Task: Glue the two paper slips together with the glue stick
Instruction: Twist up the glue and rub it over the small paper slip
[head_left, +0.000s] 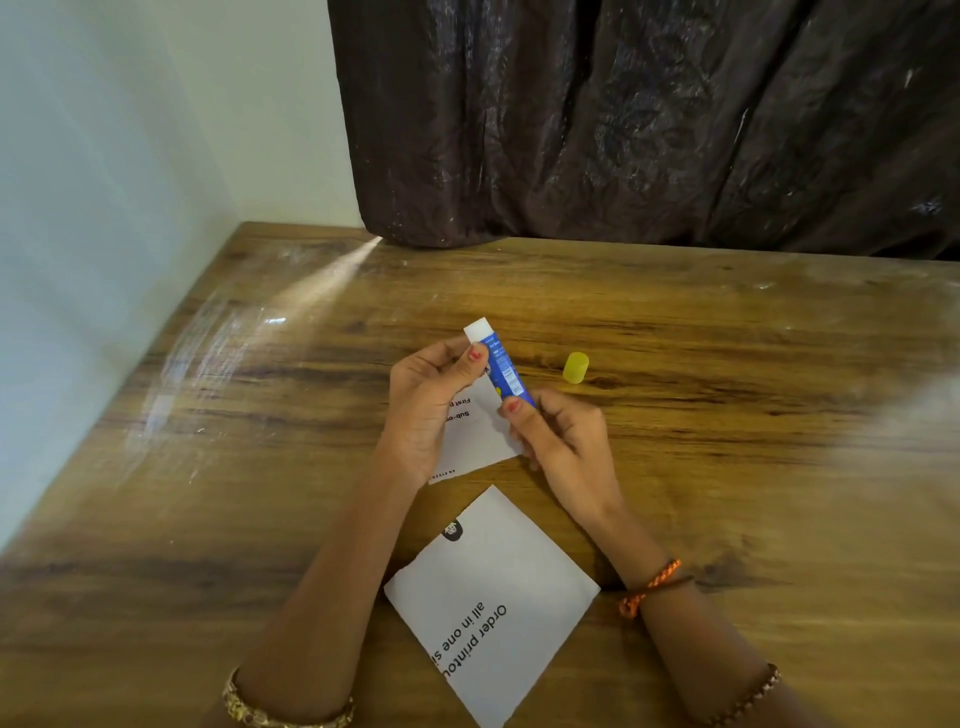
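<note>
The right hand (558, 431) pinches the uncapped glue stick (501, 366) by its base while the left hand (426, 405) grips one paper slip (480, 434). Best to lay that slip flat and spread glue evenly along one edge.

Home room, wooden table (727, 364), dark curtain (623, 119)

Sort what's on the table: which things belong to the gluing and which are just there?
Job: glue stick, yellow cap, far slip, near slip, left hand, right hand.
Not part: curtain, table.
</note>
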